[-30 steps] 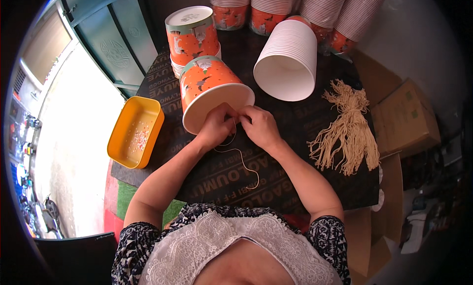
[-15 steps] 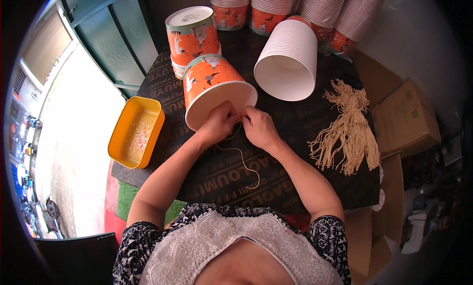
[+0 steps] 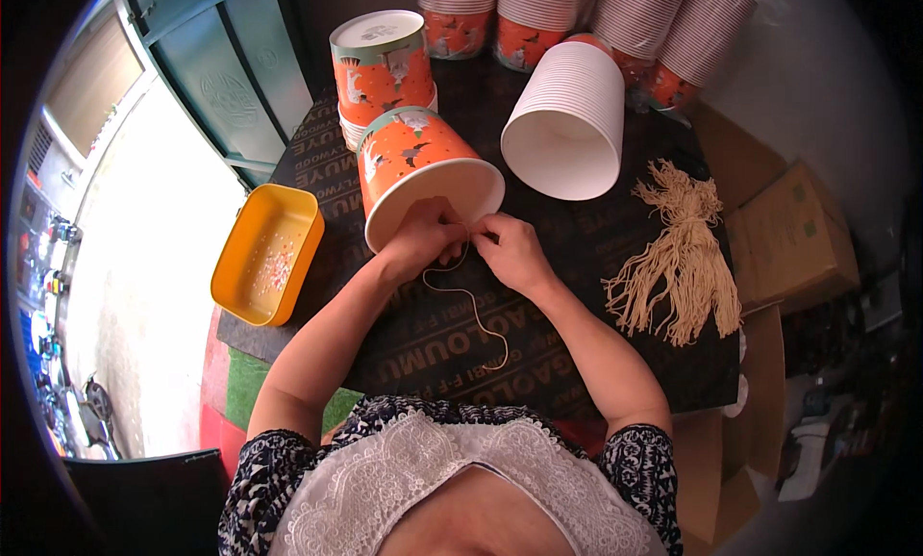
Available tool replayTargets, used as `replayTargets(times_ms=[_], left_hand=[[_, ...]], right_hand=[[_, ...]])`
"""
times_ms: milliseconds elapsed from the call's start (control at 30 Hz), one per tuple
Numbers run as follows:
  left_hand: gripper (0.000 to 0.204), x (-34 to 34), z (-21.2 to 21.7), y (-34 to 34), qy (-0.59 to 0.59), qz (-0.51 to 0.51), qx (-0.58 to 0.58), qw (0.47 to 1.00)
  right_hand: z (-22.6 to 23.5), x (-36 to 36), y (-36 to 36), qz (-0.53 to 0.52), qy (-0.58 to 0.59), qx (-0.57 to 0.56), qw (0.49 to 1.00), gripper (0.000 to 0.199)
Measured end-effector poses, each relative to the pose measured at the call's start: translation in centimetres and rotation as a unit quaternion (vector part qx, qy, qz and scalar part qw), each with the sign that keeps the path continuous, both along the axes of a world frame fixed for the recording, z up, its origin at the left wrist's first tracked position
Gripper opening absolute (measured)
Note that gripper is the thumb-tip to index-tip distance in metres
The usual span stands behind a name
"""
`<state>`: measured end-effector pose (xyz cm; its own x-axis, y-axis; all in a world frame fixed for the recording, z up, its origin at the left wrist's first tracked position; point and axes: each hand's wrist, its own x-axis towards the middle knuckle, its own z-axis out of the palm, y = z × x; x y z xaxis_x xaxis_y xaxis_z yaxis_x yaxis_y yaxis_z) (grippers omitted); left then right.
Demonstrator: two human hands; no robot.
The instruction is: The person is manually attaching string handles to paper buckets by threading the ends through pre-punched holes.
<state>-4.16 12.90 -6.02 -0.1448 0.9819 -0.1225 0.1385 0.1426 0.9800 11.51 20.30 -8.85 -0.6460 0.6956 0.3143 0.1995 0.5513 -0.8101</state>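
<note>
An orange printed paper bucket (image 3: 408,160) lies tipped on its side, its white-rimmed mouth facing me. My left hand (image 3: 429,237) is at the lower part of that mouth, fingers closed in a pinch on a thin beige cord. Just right of it, my right hand (image 3: 510,252) also pinches the cord, close to the bucket's rim. From between my hands the loose cord (image 3: 475,311) drops and curls over the dark tabletop toward me. The fingertips nearly meet, and exactly how the cord runs there is hidden.
A yellow tub (image 3: 252,285) with small colored bits stands left. Upturned orange buckets (image 3: 383,75) and a tipped stack of white-ribbed buckets (image 3: 567,133) lie beyond. A bundle of beige cords (image 3: 685,258) rests right, near a cardboard box (image 3: 794,239). Wrapped bucket stacks (image 3: 642,17) line the back.
My fingers have shifted slightly on the cord, and its loop below my left hand has a somewhat different curve. The bucket stays practically in place.
</note>
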Motion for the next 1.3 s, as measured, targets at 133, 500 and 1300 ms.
replayTargets(times_ms=[133, 500, 1300], left_hand=[[0.009, -0.2, -0.2, 0.1, -0.005, -0.004, -0.007, 1.0], [0.007, 0.0, 0.1, 0.0, 0.01, 0.012, -0.002, 1.0], [0.007, 0.3, -1.0, -0.1, 0.049, 0.036, 0.043, 0.997]], right_hand=[[-0.1, 0.1, -0.1, -0.004, -0.005, -0.004, 1.0, 0.009], [4.6, 0.6, -2.8, -0.035, -0.262, 0.058, 0.963, 0.026], [4.9, 0.4, -6.5, 0.161, 0.037, 0.095, 0.982, 0.033]])
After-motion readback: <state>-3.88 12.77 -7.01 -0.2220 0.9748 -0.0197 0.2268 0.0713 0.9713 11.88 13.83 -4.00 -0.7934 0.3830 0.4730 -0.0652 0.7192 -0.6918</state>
